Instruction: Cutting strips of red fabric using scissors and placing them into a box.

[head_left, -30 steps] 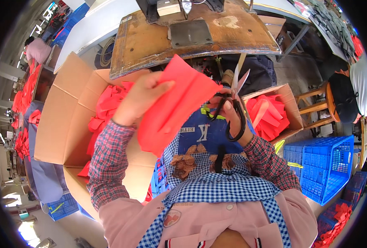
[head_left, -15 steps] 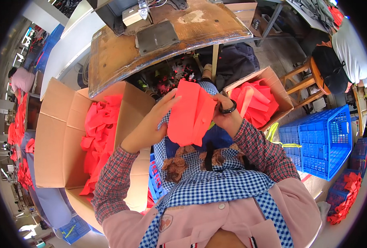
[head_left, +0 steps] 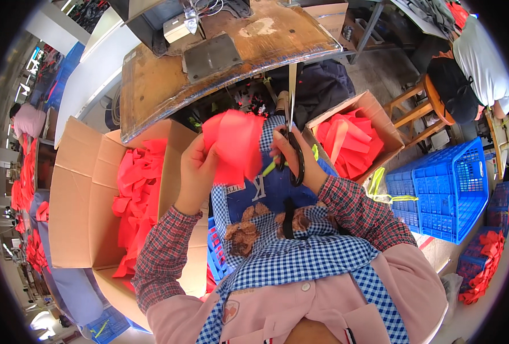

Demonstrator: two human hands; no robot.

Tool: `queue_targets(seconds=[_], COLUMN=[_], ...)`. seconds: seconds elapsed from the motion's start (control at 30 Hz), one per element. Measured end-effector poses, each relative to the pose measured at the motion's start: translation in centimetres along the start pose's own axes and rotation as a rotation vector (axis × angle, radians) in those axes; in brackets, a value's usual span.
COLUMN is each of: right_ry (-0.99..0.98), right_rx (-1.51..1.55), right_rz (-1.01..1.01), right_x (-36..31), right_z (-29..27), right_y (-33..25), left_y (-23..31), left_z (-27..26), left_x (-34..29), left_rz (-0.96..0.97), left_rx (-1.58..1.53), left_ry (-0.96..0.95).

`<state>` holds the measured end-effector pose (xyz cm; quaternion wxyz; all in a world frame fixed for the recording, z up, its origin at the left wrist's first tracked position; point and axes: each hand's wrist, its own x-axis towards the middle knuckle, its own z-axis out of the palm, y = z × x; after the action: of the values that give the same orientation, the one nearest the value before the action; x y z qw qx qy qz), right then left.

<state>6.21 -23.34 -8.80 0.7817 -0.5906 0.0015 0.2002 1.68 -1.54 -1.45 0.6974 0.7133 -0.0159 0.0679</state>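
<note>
A red fabric piece, blurred by motion, hangs from my left hand, whose fingers pinch its left edge. To the right, my right hand is closed round a pair of black-handled scissors. Their narrow blades point up and away from me, apart from the fabric. Below both hands lies my blue checked apron with a plain blue panel. An open cardboard box of red fabric pieces stands left of my left hand. Another cardboard box with red pieces is beyond my right hand.
A worn wooden table stands ahead, with a dark plate on it. Blue plastic crates are at the right, near a wooden stool. One person is at the far right, another at the far left.
The fabric has moved left with my left hand, away from my right hand, which no longer touches it. The scissors' blades now show, pointing up. The view has shifted slightly.
</note>
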Motion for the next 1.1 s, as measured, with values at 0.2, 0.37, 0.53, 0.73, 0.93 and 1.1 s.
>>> queue_targets(seconds=[0.2, 0.37, 0.53, 0.73, 0.93, 1.1], right_ry=[-0.151, -0.172, -0.077, -0.107, -0.13, -0.162], right_rx=[-0.172, 0.064, -0.065, -0.353, -0.545, -0.557], right_rz=[-0.38, -0.296, -0.373, -0.136, -0.339, -0.322], right_x=[-1.2, -0.6, -0.1, -1.7, -1.7, -1.3], right_z=[1.4, 1.7, 2.7, 1.6, 1.5, 1.8], right_y=[-4.2, -3.2, -2.3, -3.3, -2.0, -2.6], left_y=[-0.4, 1.3, -0.5, 1.3, 1.2, 0.7], left_z=[0.3, 2.6, 3.1, 1.6, 1.5, 1.7], left_x=[0.0, -1.0, -1.4, -0.1, -0.1, -0.5], left_rz=[-0.248, -0.435, -0.397, -0.293, -0.204, -0.214], left_rx=[0.026, -0.404, -0.27, -0.293, -0.236, -0.182], left_ry=[-0.199, -0.205, -0.178, 0.095, 0.102, 0.076])
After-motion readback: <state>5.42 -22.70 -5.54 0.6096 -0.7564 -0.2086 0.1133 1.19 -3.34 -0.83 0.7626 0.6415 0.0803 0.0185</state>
